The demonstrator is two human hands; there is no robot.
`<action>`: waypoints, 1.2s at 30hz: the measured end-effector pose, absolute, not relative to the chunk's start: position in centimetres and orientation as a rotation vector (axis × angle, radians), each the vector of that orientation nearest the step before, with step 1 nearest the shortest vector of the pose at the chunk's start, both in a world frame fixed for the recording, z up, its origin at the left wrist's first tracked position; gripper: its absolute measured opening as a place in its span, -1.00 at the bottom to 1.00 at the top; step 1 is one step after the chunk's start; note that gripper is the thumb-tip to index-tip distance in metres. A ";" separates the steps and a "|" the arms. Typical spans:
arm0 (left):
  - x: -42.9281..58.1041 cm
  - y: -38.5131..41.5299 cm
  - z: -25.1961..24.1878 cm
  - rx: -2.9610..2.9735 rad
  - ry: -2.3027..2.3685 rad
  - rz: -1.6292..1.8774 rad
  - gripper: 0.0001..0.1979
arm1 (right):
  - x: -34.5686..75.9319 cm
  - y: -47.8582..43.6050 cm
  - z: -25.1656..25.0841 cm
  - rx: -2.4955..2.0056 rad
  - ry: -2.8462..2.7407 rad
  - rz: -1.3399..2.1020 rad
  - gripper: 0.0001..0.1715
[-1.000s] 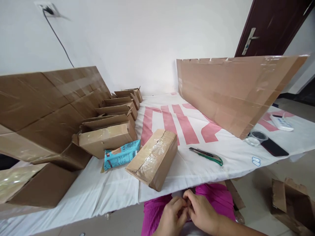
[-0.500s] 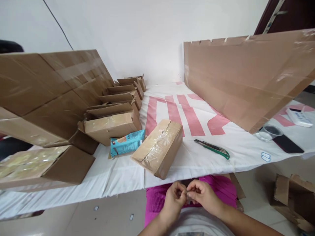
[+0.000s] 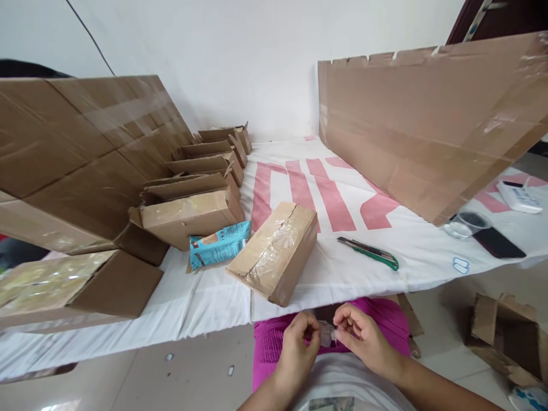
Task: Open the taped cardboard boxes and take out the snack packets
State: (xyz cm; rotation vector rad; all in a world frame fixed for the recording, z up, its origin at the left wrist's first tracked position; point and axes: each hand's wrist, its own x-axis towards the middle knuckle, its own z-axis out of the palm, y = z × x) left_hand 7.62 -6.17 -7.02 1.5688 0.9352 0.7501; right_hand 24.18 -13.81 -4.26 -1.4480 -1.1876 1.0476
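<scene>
Over my lap, my left hand (image 3: 298,347) and my right hand (image 3: 365,341) each pinch a small piece of clear plastic (image 3: 327,335) stretched between them. Whether it is film or tape I cannot tell. Just beyond my hands, near the table's front edge, lies a taped cardboard box (image 3: 276,251), set at a slant. A blue snack packet (image 3: 220,245) rests to its left. On its right is a green utility knife (image 3: 369,253), apart from the box.
Several cardboard boxes (image 3: 192,214) stand in a row at left, before a large cardboard panel (image 3: 85,137). Another panel (image 3: 419,125) leans at right, near a clear cup (image 3: 468,221) and a black phone (image 3: 499,242). An open carton (image 3: 505,337) sits on the floor.
My hands have moved slightly apart, and the clear plastic between them shows more plainly. The view has tilted a little; things on the table stay where they were.
</scene>
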 end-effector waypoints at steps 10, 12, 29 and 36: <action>7.9 -6.6 -5.7 1.021 0.718 0.622 -0.66 | 23.3 -12.9 -5.5 -1.567 -1.423 0.759 -0.87; 8.1 -6.8 -6.3 1.072 0.771 0.655 -0.66 | 23.1 -13.0 -5.5 -1.567 -1.444 0.749 -0.89; 6.4 -5.9 -5.3 1.353 0.812 0.771 -0.85 | 25.2 -13.8 -3.8 -1.353 -1.367 1.212 -0.69; 7.7 -6.5 -8.1 1.036 0.751 0.721 -0.67 | 23.4 -13.4 -4.2 -1.332 -1.622 0.740 -0.80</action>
